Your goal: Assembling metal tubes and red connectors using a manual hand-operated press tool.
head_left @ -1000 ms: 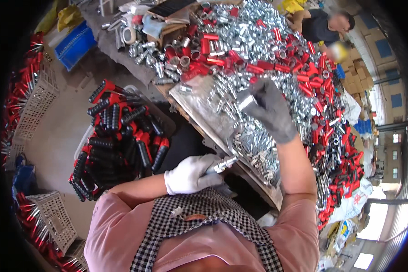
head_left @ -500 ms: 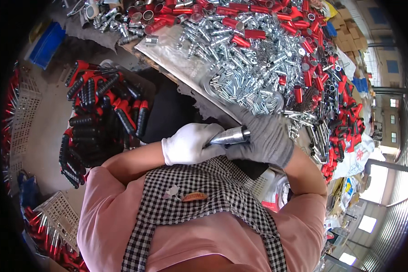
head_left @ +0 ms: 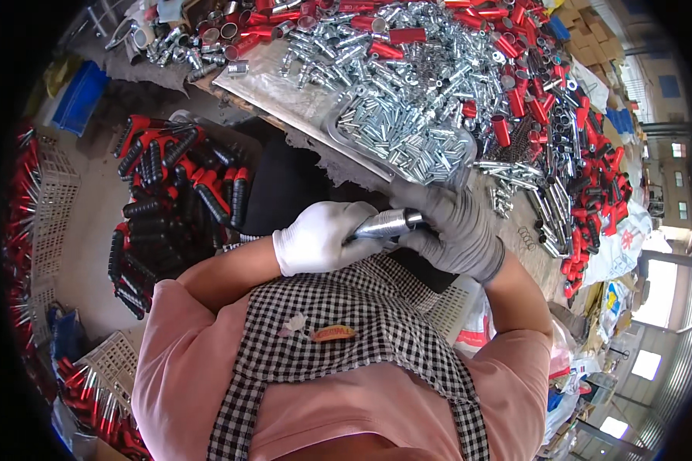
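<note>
My left hand (head_left: pixel 323 237), in a white glove, is closed around a shiny metal tube (head_left: pixel 384 223) in front of my apron. The tube lies nearly level, its open end turned to the right. Beside that end is my right hand (head_left: pixel 465 234) in a grey glove, thumb and fingers apart around the mouth of the tube. Whether its fingertips touch the tube is hard to tell. Just beyond the hands, a shallow tray (head_left: pixel 332 129) on the table holds many short metal pins (head_left: pixel 407 146).
Metal fittings (head_left: pixel 430 58) and red tubes (head_left: pixel 500 131) are heaped across the worktable (head_left: pixel 277 104). Black-and-red handles (head_left: pixel 150 223) are piled at left, near a blue bin (head_left: pixel 81 98) and plastic crates (head_left: pixel 54 207). Longer metal rods (head_left: pixel 550 215) lie to the right.
My right hand has turned and its fingers have spread around the tube's end. The tube stays in my left hand, almost in place. The view has shifted slightly.
</note>
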{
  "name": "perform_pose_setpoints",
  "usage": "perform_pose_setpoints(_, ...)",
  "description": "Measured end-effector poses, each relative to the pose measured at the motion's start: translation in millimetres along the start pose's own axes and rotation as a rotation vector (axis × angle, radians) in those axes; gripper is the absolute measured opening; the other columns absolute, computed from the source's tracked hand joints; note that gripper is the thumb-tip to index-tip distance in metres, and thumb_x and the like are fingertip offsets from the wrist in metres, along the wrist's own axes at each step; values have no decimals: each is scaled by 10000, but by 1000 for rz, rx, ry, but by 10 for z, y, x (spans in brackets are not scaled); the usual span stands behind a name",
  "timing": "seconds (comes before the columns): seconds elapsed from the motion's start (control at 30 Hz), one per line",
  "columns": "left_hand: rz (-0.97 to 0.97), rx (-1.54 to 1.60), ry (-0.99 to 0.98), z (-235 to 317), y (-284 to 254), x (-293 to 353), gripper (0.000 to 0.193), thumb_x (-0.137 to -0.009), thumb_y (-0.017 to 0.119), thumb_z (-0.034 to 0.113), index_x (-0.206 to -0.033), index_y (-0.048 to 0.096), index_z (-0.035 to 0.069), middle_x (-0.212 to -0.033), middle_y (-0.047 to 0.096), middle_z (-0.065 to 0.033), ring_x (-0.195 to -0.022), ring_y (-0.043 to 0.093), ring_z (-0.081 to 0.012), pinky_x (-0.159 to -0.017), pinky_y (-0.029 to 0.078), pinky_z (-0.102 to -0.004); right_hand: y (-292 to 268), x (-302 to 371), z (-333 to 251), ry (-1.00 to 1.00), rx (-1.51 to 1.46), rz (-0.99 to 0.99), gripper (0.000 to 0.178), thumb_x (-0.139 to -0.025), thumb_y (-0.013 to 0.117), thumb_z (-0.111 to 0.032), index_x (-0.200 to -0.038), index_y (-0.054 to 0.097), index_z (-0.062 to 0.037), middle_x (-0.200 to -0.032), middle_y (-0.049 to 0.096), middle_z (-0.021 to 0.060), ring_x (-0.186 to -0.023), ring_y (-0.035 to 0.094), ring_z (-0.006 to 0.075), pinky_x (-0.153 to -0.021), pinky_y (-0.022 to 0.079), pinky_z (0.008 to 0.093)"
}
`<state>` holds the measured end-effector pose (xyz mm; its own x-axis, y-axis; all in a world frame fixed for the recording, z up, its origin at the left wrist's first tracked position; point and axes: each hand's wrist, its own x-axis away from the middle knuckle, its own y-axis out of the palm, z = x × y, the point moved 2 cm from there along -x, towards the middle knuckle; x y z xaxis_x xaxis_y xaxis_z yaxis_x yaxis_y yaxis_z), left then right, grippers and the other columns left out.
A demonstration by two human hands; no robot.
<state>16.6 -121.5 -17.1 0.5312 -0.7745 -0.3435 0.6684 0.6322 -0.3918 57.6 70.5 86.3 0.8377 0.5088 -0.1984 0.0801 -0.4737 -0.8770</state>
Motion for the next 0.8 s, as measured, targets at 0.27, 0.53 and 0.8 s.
perform_pose_setpoints(0.27,-1,-3,21,46,53,2,312,-809,733,235,-977,609,3,-761,633,-179,-652,645,-359,-580,517,-428,-31,90,-72,-60,63,141,515,-889,687,-379,-1277,609,-51,-880,685,102,-739,663,252,-708,527,329)
perform_pose_setpoints(0.53,-37,-72,22,97,85,-3,332,-805,736,232,-977,597,-16,-760,631,-189,-651,643,-364,-581,521,-426,-71,104,-77,-60,37,130,571,-802,752,-451,-1222,637,-81,-1023,696,80,-886,670,270,-826,515,387)
perform_pose_setpoints(0.8,-8,-90,50,74,169,38,316,-756,761,159,-974,615,-18,-744,629,-158,-644,644,-339,-579,505,-403,246,354,124,265,-102,-130,380,-827,734,-445,-887,688,-72,-705,657,110,-647,654,318,-658,529,414)
